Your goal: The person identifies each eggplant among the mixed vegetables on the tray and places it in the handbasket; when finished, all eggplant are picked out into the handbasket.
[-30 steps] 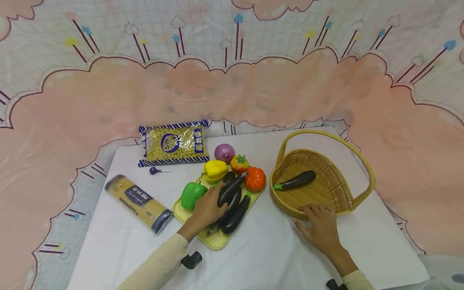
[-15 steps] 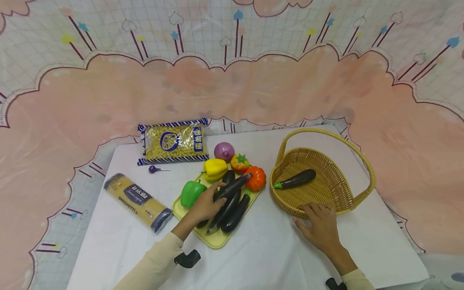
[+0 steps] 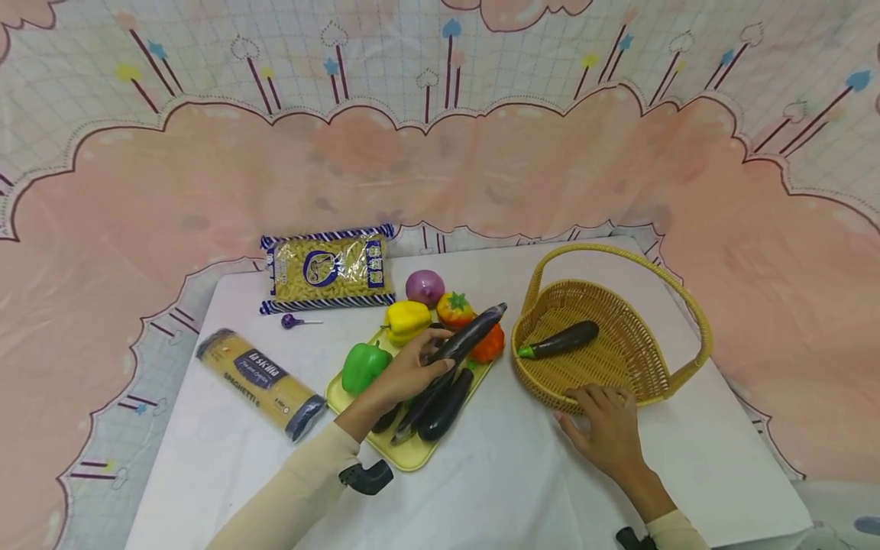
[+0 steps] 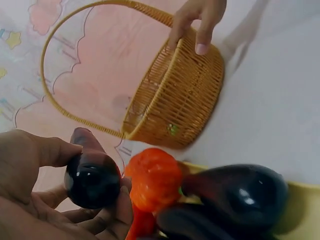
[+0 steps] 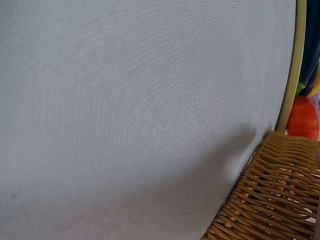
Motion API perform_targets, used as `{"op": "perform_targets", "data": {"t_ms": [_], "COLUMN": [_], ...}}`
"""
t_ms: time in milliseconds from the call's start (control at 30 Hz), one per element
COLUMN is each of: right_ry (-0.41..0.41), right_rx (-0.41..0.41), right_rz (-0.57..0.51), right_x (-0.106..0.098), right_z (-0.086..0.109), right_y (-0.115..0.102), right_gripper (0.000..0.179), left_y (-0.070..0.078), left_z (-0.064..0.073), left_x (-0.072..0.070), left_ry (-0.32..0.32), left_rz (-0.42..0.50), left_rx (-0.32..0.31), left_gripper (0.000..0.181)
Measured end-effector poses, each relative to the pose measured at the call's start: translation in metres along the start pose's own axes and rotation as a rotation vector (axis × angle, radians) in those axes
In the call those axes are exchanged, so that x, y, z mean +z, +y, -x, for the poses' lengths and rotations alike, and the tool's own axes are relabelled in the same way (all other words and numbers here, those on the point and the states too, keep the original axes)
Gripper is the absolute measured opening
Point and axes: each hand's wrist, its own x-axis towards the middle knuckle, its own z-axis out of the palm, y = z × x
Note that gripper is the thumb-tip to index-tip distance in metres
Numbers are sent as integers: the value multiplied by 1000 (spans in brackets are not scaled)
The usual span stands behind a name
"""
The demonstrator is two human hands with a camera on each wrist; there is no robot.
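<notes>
My left hand (image 3: 409,370) holds a dark eggplant (image 3: 474,330) over the yellow tray (image 3: 412,460), its tip slanting up to the right. Thumb and fingers wrap the eggplant (image 4: 92,177) in the left wrist view. Beneath it, several more eggplants (image 3: 447,409) lie on the tray. On the right, my right hand (image 3: 608,431) grips the near rim of a wicker basket (image 3: 660,374), fingers inside and thumb outside. One eggplant (image 3: 564,340) with a green stem lies in the basket. The right wrist view shows mostly white cloth and the basket's wall (image 5: 280,185).
A green bell pepper (image 3: 364,368), a yellow bell pepper (image 3: 407,321), an orange-red pumpkin (image 3: 490,345), a striped tomato-like vegetable (image 3: 455,309) and a purple onion (image 3: 425,287) sit at the tray. Left of it lie spaghetti (image 3: 261,382), a lollipop (image 3: 292,321) and a pasta bag (image 3: 330,271).
My left hand has lifted the eggplant off the pile and moved it to the right, so it now overlaps the pumpkin. My right hand has stayed on the basket rim.
</notes>
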Motion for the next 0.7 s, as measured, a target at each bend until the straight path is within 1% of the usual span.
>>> {"op": "perform_targets", "data": {"t_ms": [67, 167, 333, 433, 567, 700], "right_ry": [-2, -5, 2, 7, 7, 1], "right_rx": [4, 9, 8, 6, 9, 21], "right_rz": [0, 0, -4, -6, -7, -5], "right_x": [0, 1, 1, 2, 2, 1], "right_z": [1, 1, 1, 2, 2, 2], "right_y": [0, 0, 0, 1, 0, 0], "right_gripper": [38, 38, 37, 41, 42, 40], "left_y": [4, 13, 29, 37, 44, 48], "left_z": [-6, -16, -34, -46, -62, -75], "left_x": [4, 11, 24, 34, 48, 63], "left_ry": [-16, -38, -74, -99, -119, -116], "left_rz": [-5, -27, -87, -81, -93, -137], "left_rx": [21, 29, 26, 17, 28, 52], "left_gripper": [42, 43, 45, 43, 43, 44]}}
